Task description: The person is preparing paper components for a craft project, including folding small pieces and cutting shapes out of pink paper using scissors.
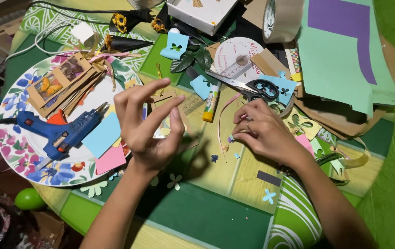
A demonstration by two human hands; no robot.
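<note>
Here the counter (216, 216) is covered by a green and yellow patterned cloth and is crowded with craft material. A green floor lies along its right edge. At upper right, large sheets of mint-green and purple paper (340, 46) overlap brown card. At left, a round floral plate (10, 138) carries a blue glue gun (61, 131), cut card pieces and pastel paper squares. A white box (202, 14) and a roll of tan tape (280, 18) sit at the top edge. Black-handled scissors (248, 86) lie just above the right hand, and a glue stick (211, 102) lies between the two hands.

The left hand (144, 124) is raised above the counter, its fingers (176, 122) spread and curled, thumb and forefinger apart, gripping nothing visible. The right hand (264, 131) rests on the counter, its fingers drawn together at the tips on a small purple paper cutout (231, 138). The cutout lies on the yellow stripe of the cloth, directly under those fingertips and well apart from the left hand. Small blue paper butterflies (269, 196) lie scattered nearby.
</note>
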